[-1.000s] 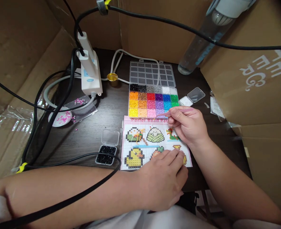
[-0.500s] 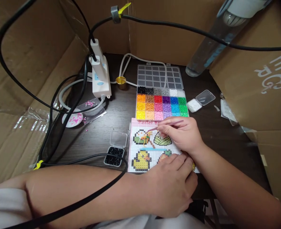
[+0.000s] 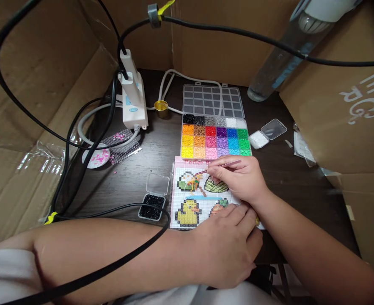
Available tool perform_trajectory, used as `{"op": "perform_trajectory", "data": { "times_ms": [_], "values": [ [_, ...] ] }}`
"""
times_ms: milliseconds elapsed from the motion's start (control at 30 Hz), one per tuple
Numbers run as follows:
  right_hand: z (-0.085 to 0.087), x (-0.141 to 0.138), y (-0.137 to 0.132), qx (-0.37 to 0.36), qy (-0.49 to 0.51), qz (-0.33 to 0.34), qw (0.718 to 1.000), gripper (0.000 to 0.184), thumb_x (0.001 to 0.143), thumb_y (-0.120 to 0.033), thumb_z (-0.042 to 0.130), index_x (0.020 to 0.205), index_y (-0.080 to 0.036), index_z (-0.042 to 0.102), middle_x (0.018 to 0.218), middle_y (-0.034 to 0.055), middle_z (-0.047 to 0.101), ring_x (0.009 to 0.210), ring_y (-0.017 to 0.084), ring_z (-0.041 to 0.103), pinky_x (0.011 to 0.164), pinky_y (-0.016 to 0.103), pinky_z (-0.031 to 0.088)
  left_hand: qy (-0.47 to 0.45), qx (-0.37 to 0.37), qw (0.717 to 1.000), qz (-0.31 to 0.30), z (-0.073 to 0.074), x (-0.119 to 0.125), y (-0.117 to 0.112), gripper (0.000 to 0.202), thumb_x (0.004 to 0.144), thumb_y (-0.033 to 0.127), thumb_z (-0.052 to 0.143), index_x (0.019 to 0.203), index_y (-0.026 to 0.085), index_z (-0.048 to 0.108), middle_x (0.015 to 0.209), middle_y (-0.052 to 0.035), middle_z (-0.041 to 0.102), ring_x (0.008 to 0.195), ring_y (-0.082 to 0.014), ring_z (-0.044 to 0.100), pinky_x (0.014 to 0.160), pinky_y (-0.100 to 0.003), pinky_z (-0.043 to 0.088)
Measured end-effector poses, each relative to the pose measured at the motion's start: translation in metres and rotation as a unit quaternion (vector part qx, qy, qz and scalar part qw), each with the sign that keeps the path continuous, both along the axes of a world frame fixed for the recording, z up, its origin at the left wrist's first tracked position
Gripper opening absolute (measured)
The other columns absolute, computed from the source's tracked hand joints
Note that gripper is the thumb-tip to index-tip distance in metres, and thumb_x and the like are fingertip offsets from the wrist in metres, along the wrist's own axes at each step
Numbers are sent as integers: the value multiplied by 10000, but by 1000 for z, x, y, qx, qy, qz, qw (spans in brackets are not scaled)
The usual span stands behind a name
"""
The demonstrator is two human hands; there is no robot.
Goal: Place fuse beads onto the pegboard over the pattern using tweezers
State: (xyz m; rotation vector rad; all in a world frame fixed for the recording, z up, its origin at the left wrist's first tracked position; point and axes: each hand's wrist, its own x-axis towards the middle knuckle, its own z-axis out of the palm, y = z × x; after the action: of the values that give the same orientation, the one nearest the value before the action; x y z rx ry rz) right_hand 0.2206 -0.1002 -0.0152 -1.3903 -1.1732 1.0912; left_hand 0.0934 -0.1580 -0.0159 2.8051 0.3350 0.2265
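Observation:
My right hand [image 3: 237, 176] is closed around slim pinkish tweezers [image 3: 233, 163]. Their bent tip is down at the upper left picture of a printed pattern sheet [image 3: 178, 164], beside a small orange and green bead figure [image 3: 193, 184]. Whether anything sits between the tips is too small to tell. A clear pegboard appears to lie over the sheet. My left hand [image 3: 226, 245] rests palm down across the sheet's lower right part, fingers together and slightly bent, covering part of the carrot picture [image 3: 218, 208]. The yellow duck picture [image 3: 188, 214] shows left of it.
Behind the sheet stands an open bead case [image 3: 216, 137] with many colours. A box of black beads [image 3: 152, 206] is at left, a white bead box [image 3: 259, 139] at right. Cables [image 3: 114, 207] cross over my left forearm. A power strip [image 3: 134, 112] and cardboard walls surround the table.
My right hand and the tweezers have shifted slightly left, the tip staying near the orange and green beads. My left hand has stayed in place.

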Motion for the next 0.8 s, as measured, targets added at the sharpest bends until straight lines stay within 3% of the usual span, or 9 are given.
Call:
{"op": "perform_trajectory", "data": {
  "times_ms": [367, 567, 700, 800],
  "values": [
    [-1, -1, 0, 11, -4, 9, 1000, 49, 658, -211, 822, 680, -215, 779, 655, 26, 740, 490, 113, 627, 458, 217, 533, -1, -5, 1000, -2, 0, 1, -1, 456, 896, 454, 495, 1171, 106, 598, 1267, -189, 528, 1229, -323, 458, 959, -414, 408],
    [-3, 6, 1, 2, -1, 5, 1000, 88, 695, -274, 814, 698, -197, 772, 572, 11, 692, 468, 113, 599, 432, 225, 498, 0, 7, 1000, -1, 0, 0, 0, 474, 893, 481, 495, 1175, 114, 596, 1303, -193, 517, 1250, -334, 447, 984, -422, 388],
    [-2, 20, 4, 9, 54, -41, 998, 151, 718, -333, 809, 721, -190, 762, 527, 2, 644, 467, 108, 568, 417, 224, 450, 1, 8, 1000, -5, 1, 0, 1, 504, 887, 488, 508, 1203, 104, 587, 1357, -204, 482, 1274, -337, 430, 1003, -421, 376],
    [0, 33, 8, 24, 128, -89, 987, 187, 712, -366, 814, 726, -197, 737, 613, 15, 679, 498, 101, 554, 428, 225, 440, 2, -2, 1000, -5, 1, 0, 0, 484, 891, 474, 507, 1201, 112, 593, 1385, -200, 457, 1283, -335, 419, 987, -430, 392]
  ]
}}
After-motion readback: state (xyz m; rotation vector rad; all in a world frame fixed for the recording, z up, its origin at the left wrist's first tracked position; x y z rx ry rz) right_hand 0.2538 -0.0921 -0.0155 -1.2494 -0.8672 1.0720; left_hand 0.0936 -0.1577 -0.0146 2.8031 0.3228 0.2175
